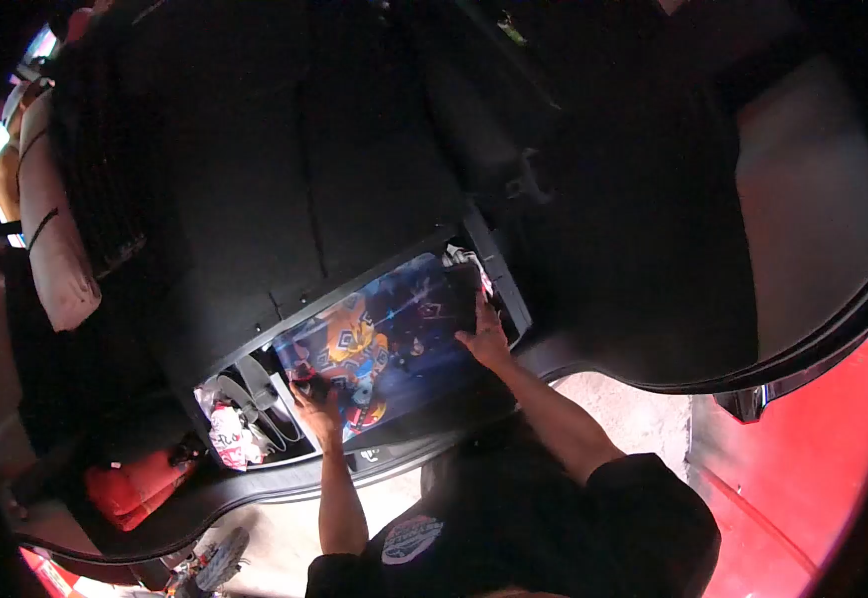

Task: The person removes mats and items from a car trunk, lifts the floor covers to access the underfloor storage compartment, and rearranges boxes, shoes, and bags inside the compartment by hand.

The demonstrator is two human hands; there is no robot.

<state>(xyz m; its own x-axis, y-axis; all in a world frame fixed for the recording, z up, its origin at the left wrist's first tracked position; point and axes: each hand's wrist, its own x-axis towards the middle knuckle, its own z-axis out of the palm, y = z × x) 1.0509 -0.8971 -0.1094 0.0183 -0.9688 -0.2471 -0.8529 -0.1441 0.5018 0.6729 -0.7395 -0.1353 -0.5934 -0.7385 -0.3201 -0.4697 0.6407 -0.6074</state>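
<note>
A flat dark-blue panel with a colourful orange and blue picture (404, 334) lies tilted in a recessed compartment (297, 414) of a dark car trunk. My left hand (316, 411) is at the panel's left edge, its fingers on or around that edge. At the panel's right side my right hand (486, 337) rests with thumb and fingers apart, near a dark object at the right end. Left of the panel, a section of the compartment holds a white and red bag (234, 437) and grey items (255, 384).
A red cylinder-like object (140, 485) lies in the trunk's lower left. A rolled light-coloured item (55, 234) stands at the upper left. The trunk's curved front edge (653, 379) runs before me, with a red bumper (803, 448) at the right.
</note>
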